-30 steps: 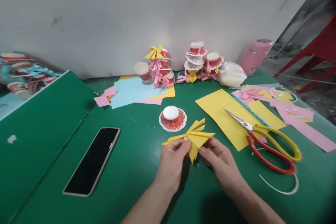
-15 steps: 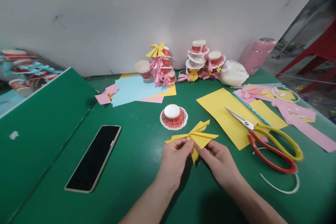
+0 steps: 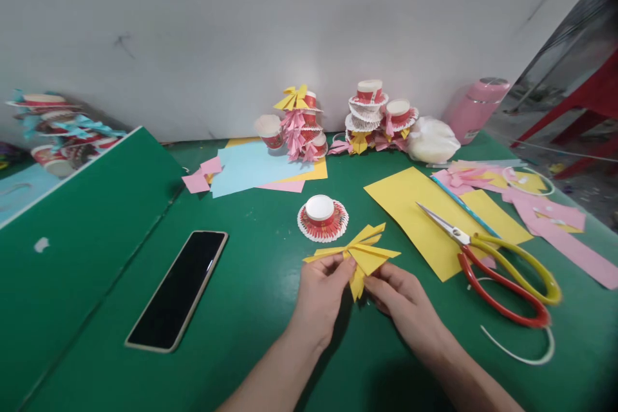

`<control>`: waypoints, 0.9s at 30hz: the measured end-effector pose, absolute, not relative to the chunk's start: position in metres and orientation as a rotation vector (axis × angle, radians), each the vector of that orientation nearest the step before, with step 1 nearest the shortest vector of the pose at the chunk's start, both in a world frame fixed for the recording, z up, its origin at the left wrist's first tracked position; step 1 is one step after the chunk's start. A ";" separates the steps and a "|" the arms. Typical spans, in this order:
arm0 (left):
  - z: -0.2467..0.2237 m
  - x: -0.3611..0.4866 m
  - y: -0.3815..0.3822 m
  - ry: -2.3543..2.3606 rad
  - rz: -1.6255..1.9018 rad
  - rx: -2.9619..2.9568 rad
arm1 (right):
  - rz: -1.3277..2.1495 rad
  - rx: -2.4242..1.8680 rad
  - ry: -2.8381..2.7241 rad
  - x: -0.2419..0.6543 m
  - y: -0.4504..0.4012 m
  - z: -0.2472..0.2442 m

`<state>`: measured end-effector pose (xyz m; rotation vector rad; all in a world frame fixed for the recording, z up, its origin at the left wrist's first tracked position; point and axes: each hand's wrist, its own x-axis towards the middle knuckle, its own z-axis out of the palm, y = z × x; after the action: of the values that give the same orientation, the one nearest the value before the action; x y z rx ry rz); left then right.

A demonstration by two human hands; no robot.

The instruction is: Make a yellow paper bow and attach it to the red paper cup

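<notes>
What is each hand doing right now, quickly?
Left hand: closed, pinching the yellow paper bow near its middle.
Right hand: partly curled at the bow's lower right; whether it grips cannot be told.

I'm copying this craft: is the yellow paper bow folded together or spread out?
Spread out: the yellow paper bow fans in several directions from its narrow middle, near the left hand.
</notes>
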<state>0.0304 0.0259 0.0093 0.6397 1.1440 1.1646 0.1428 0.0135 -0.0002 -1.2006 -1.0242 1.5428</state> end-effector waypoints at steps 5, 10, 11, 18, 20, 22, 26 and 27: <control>0.011 0.030 0.026 1.132 1.139 0.642 | 1.545 -1.177 -1.018 0.142 0.014 0.005; 0.011 0.031 0.025 1.140 1.144 0.676 | 1.588 -1.143 -1.049 0.142 0.015 0.004; 0.011 0.031 0.025 1.134 1.150 0.683 | 1.604 -1.138 -1.042 0.142 0.015 0.003; 0.011 0.030 0.027 1.134 1.163 0.675 | 1.614 -1.161 -0.945 0.141 0.013 -0.002; 0.011 0.029 0.027 1.149 1.151 0.692 | 1.610 -1.165 -0.920 0.141 0.013 -0.002; 0.012 0.028 0.027 1.165 1.144 0.713 | 1.618 -1.157 -0.910 0.140 0.013 -0.001; 0.015 0.029 0.026 1.170 1.136 0.710 | 1.604 -1.165 -0.928 0.139 0.014 -0.001; 0.015 0.030 0.026 1.170 1.136 0.701 | 1.600 -1.171 -0.935 0.139 0.014 -0.001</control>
<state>0.0296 0.0263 0.0150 0.7005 1.1702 1.1364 0.1389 0.0136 -0.0010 -1.1713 -0.9346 1.6005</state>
